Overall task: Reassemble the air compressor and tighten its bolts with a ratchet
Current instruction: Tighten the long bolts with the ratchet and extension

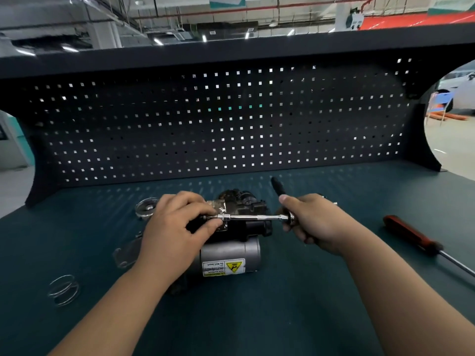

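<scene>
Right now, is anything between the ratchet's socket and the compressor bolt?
Nothing visible. The socket lies across the air compressor, its tip pinched by the left hand, which hides the bolt. The right hand grips the ratchet handle.

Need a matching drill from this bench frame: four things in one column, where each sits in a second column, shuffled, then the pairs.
Things
1. coiled metal wire spring
2. red-handled screwdriver
3. chrome ratchet with black handle
4. yellow triangle warning label

Places
A. far right on the green table, untouched
B. held by the left hand and right hand, across the black air compressor
C. front left on the table, apart from the rest
D. stuck on the grey metal cylinder

Pairs: 1-C, 2-A, 3-B, 4-D
</scene>
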`<state>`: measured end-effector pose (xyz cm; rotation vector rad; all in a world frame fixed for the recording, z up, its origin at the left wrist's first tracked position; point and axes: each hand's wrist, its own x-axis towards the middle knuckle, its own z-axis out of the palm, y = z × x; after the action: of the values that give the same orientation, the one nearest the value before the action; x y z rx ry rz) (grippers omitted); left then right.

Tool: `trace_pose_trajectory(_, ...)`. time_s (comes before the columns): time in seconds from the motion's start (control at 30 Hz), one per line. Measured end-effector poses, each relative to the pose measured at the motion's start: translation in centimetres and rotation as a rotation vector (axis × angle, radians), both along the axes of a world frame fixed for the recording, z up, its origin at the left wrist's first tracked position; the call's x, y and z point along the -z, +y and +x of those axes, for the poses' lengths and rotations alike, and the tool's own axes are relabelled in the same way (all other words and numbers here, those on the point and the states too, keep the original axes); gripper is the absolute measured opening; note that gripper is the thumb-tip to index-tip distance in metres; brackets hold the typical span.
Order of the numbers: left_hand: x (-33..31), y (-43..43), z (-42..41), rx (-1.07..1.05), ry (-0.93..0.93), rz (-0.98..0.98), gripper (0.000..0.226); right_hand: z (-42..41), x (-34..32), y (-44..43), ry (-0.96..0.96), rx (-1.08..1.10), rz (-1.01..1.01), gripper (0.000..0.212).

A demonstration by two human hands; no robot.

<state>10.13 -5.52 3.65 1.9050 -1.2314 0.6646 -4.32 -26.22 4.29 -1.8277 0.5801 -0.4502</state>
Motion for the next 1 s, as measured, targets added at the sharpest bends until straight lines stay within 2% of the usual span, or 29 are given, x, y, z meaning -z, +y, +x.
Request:
trace_pose_trajectory(0.1,-0.1,0.0,0.0,-0.002,-0.027,0.019,0.01,-0.5,-0.1,-0.6,-0.134,-0.039,0.078,0.029)
trace_pose_trajectory(0.17,-0.1,0.0,0.0,-0.008,-0.025,0.015,0.009,-0.9,-0.2,-1.2,-0.244,-0.119,0.174,0.011)
trace_pose_trajectory(0.23,0.0,-0.1,-0.1,-0.014,-0.019,0.004,0.009,-1.3,-0.2,-1.6,-0.325,-0.213,0.216,0.02)
trace_pose_trajectory(0.33,0.0,-0.2,-0.1,-0.025,-0.017,-0.02,0.01,-1.3,-0.1,-1.8,-0.357,-0.214,0.065,0.034)
trace_pose_trajectory(0.43,-0.6,0.1,0.0,-0.018,-0.011,0.06,0.028,-1.1,-0.1,-1.8,-0.401,-0.171,0.11,0.028)
trace_pose_trajectory(0.5,-1.5,0.0,-0.1,-0.014,-0.106,0.193,0.04,-1.2,-0.2,-1.9,-0.381,-0.166,0.13,0.017)
trace_pose_trajectory(0.53,-1.9,-0.2,-0.2,-0.02,-0.178,0.246,0.039,-1.3,-0.5,-1.7,-0.361,-0.168,0.145,0.01)
trace_pose_trajectory(0.6,-2.3,-0.4,-0.4,-0.021,-0.252,0.279,0.028,-1.2,-0.7,-1.2,-0.316,-0.138,0.16,0.02)
trace_pose_trajectory(0.7,-2.2,-0.3,-0.3,-0.016,-0.253,0.249,0.017,-0.4,-0.7,-0.3,-0.165,0.019,0.076,0.041)
trace_pose_trajectory(0.77,-1.9,-0.2,-0.3,-0.028,-0.254,0.232,0.016,-0.1,-0.4,0.0,-0.077,0.043,0.019,0.043)
trace_pose_trajectory(0.87,-1.7,-0.2,-0.3,-0.031,-0.235,0.207,0.015,-0.6,-0.3,-0.3,-0.136,-0.039,0.152,0.033)
trace_pose_trajectory(1.0,-1.8,-0.3,-0.5,-0.032,-0.234,0.215,0.015,-1.4,-0.5,-0.8,-0.259,-0.154,0.248,0.006)
